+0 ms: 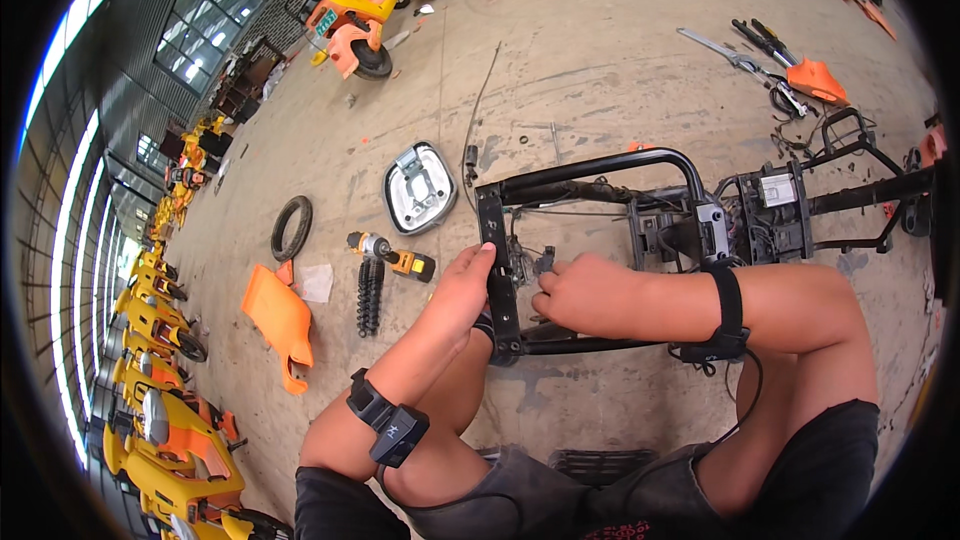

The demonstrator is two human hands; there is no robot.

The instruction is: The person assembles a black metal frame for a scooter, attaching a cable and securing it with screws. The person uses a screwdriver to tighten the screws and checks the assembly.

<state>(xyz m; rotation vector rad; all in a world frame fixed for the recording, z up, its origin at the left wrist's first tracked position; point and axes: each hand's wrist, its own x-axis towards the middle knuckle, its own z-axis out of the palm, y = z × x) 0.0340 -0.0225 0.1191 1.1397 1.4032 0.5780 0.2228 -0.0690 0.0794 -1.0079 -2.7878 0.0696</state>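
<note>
A black scooter frame (600, 162) lies on the floor in front of me, its flat drilled crossbar (507, 315) at the left end. My left hand (462, 290) is closed on that crossbar, thumb along its upper face and the other fingers largely hidden. Inside the frame, just right of the crossbar, my right hand (580, 290) is closed, fingers curled in. A small black part (545, 259) shows at its fingertips, too small to name. Thin wires (518, 255) run close by, between the hand and the crossbar.
Left of the frame lie a white-and-black cover (420, 190), a yellow cordless impact wrench (408, 262), black springs (370, 298), a tyre (292, 228) and an orange panel (274, 312). Tools (735, 58) and an orange piece (817, 80) lie far right. Scooters (160, 320) line the left.
</note>
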